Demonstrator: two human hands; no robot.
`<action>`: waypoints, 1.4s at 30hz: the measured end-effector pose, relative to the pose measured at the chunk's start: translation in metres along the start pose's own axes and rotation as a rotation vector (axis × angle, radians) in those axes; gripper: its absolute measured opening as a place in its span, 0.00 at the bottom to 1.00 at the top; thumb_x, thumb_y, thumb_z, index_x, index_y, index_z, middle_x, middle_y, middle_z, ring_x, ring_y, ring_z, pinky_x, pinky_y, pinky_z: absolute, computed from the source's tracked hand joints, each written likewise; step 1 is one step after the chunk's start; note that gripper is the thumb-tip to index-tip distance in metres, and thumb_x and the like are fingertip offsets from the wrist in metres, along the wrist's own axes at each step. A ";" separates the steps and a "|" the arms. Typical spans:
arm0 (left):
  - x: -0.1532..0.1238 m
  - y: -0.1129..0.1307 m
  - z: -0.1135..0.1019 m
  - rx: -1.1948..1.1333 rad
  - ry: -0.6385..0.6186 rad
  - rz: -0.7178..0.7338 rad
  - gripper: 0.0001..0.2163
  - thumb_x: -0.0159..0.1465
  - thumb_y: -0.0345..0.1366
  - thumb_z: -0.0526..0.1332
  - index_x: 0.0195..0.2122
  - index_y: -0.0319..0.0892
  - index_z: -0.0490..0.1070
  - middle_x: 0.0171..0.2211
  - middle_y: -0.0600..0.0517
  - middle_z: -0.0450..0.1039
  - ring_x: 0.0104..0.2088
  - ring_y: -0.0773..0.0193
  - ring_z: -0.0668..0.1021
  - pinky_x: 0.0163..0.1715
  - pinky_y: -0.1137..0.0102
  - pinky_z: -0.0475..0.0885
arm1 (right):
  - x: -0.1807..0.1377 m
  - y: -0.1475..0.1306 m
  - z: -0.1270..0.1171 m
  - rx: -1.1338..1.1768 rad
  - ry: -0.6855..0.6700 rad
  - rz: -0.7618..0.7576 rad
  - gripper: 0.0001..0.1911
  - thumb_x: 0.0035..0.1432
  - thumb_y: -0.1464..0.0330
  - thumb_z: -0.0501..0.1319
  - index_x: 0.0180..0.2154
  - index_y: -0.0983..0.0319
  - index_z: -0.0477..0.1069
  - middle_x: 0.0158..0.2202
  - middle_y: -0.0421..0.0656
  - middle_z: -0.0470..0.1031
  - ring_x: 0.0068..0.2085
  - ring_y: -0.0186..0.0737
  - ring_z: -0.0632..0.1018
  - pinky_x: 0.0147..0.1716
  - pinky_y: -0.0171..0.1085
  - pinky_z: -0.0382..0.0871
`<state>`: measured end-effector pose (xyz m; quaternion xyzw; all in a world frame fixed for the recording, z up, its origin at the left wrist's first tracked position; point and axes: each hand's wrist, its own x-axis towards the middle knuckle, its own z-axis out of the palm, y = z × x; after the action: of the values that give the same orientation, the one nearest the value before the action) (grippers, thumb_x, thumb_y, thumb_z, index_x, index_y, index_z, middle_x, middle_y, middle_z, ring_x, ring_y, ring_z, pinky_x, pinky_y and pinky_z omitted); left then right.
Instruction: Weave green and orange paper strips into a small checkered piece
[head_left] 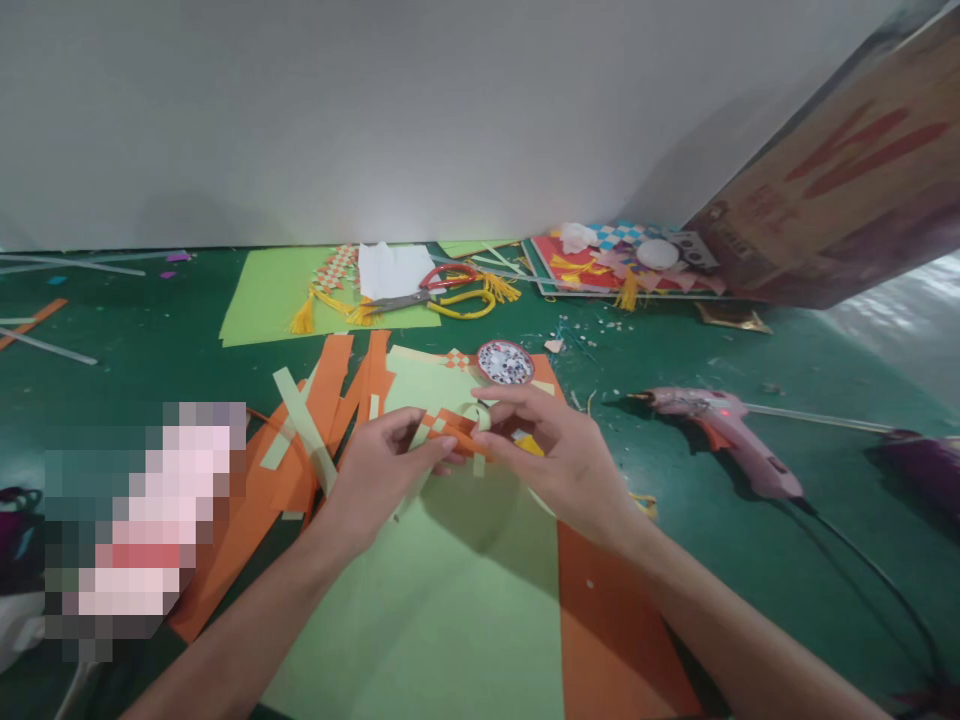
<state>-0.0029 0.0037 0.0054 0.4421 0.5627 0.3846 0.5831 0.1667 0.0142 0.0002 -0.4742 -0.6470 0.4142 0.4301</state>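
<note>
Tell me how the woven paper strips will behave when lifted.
The woven paper strips probably flop: a loose end droops beside the left hand. Likely very light and crease easily, being thin. Strips may slip apart, since ends hang free.

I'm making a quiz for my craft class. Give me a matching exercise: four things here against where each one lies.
1 scissors
2 glue gun
3 round tin
4 woven paper strips

A pinched between left hand and right hand
B on the bare green table, right side
C at the back, on the light green sheet
D just beyond the right hand

Pairs: 1-C, 2-B, 3-D, 4-A
</note>
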 end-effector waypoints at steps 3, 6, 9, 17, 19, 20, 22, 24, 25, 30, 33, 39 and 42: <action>0.000 0.000 0.000 -0.012 -0.013 0.012 0.07 0.54 0.39 0.66 0.28 0.41 0.73 0.25 0.54 0.74 0.32 0.62 0.80 0.31 0.71 0.73 | 0.000 -0.004 0.000 0.084 -0.050 0.054 0.13 0.52 0.68 0.63 0.42 0.60 0.72 0.28 0.39 0.73 0.29 0.33 0.75 0.31 0.34 0.72; 0.000 -0.001 -0.001 0.017 -0.022 0.019 0.07 0.54 0.39 0.66 0.26 0.42 0.72 0.25 0.54 0.74 0.30 0.63 0.79 0.32 0.71 0.72 | 0.001 -0.006 -0.001 0.117 -0.076 0.084 0.13 0.51 0.69 0.63 0.41 0.60 0.72 0.27 0.38 0.72 0.29 0.33 0.74 0.30 0.33 0.71; 0.000 -0.002 -0.002 0.043 -0.031 0.023 0.09 0.54 0.39 0.65 0.23 0.42 0.69 0.23 0.55 0.73 0.29 0.64 0.78 0.32 0.71 0.71 | 0.001 -0.007 -0.002 0.083 -0.084 0.085 0.13 0.52 0.69 0.62 0.42 0.60 0.72 0.26 0.38 0.72 0.28 0.32 0.74 0.28 0.33 0.69; 0.001 0.000 0.000 -0.018 -0.021 0.036 0.02 0.53 0.33 0.64 0.27 0.42 0.73 0.27 0.55 0.76 0.29 0.67 0.78 0.33 0.72 0.72 | -0.002 -0.004 0.000 -0.146 -0.067 -0.055 0.13 0.54 0.68 0.60 0.43 0.60 0.74 0.29 0.40 0.75 0.27 0.32 0.72 0.25 0.32 0.66; 0.002 0.000 0.000 -0.013 -0.020 0.045 0.01 0.53 0.32 0.64 0.27 0.41 0.74 0.27 0.55 0.77 0.29 0.67 0.77 0.32 0.73 0.72 | -0.003 -0.003 0.000 -0.174 -0.080 -0.076 0.13 0.55 0.69 0.59 0.43 0.60 0.74 0.30 0.41 0.76 0.28 0.33 0.73 0.26 0.32 0.67; 0.002 -0.001 0.000 -0.007 -0.021 0.051 0.02 0.53 0.32 0.64 0.28 0.42 0.74 0.28 0.55 0.77 0.28 0.67 0.77 0.32 0.73 0.72 | -0.003 -0.003 0.001 -0.180 -0.083 -0.073 0.14 0.55 0.69 0.59 0.44 0.59 0.74 0.31 0.41 0.76 0.28 0.33 0.73 0.26 0.32 0.67; 0.002 -0.001 0.000 0.005 -0.019 0.054 0.02 0.53 0.33 0.64 0.28 0.42 0.74 0.28 0.54 0.77 0.29 0.67 0.77 0.32 0.72 0.73 | -0.003 -0.003 0.000 -0.176 -0.097 -0.041 0.14 0.55 0.69 0.59 0.45 0.59 0.73 0.30 0.41 0.77 0.27 0.33 0.73 0.25 0.32 0.66; 0.002 -0.002 -0.001 0.012 -0.018 0.052 0.03 0.53 0.34 0.64 0.28 0.42 0.75 0.29 0.54 0.77 0.29 0.66 0.77 0.32 0.72 0.73 | -0.002 -0.005 0.000 -0.154 -0.111 -0.004 0.15 0.55 0.68 0.59 0.45 0.60 0.73 0.29 0.41 0.77 0.26 0.33 0.73 0.25 0.33 0.66; 0.001 -0.002 -0.001 0.013 -0.017 0.052 0.03 0.54 0.35 0.64 0.28 0.43 0.74 0.28 0.55 0.77 0.28 0.67 0.77 0.32 0.72 0.73 | -0.002 -0.006 0.000 -0.141 -0.112 0.008 0.14 0.55 0.68 0.59 0.45 0.60 0.73 0.28 0.40 0.78 0.25 0.33 0.73 0.24 0.33 0.66; -0.001 0.001 0.000 0.016 0.003 0.053 0.03 0.54 0.35 0.64 0.26 0.42 0.73 0.25 0.55 0.74 0.28 0.66 0.77 0.31 0.72 0.73 | -0.003 -0.008 0.000 -0.145 -0.049 -0.003 0.11 0.54 0.67 0.61 0.41 0.58 0.74 0.27 0.40 0.78 0.26 0.34 0.74 0.25 0.33 0.66; -0.001 0.002 0.001 0.011 -0.003 0.053 0.05 0.54 0.37 0.65 0.25 0.42 0.72 0.24 0.56 0.73 0.27 0.67 0.77 0.31 0.72 0.73 | -0.003 -0.007 0.001 -0.163 -0.039 -0.023 0.11 0.54 0.67 0.61 0.41 0.58 0.75 0.28 0.40 0.79 0.26 0.35 0.75 0.25 0.34 0.67; 0.000 -0.001 0.001 -0.025 0.032 0.060 0.13 0.54 0.39 0.65 0.19 0.42 0.64 0.19 0.58 0.68 0.26 0.66 0.77 0.28 0.72 0.72 | -0.002 -0.008 0.000 -0.105 -0.065 0.013 0.16 0.56 0.66 0.58 0.47 0.60 0.71 0.27 0.41 0.79 0.27 0.36 0.77 0.23 0.33 0.66; 0.000 -0.002 0.000 -0.041 0.007 0.070 0.11 0.57 0.39 0.63 0.21 0.42 0.67 0.23 0.55 0.74 0.27 0.66 0.78 0.29 0.72 0.73 | -0.003 -0.008 0.001 -0.081 -0.074 0.051 0.18 0.55 0.67 0.58 0.49 0.60 0.67 0.27 0.41 0.79 0.28 0.37 0.78 0.24 0.34 0.67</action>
<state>-0.0028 0.0026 0.0035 0.4481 0.5409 0.4178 0.5762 0.1637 0.0096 0.0071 -0.4919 -0.6664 0.4159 0.3756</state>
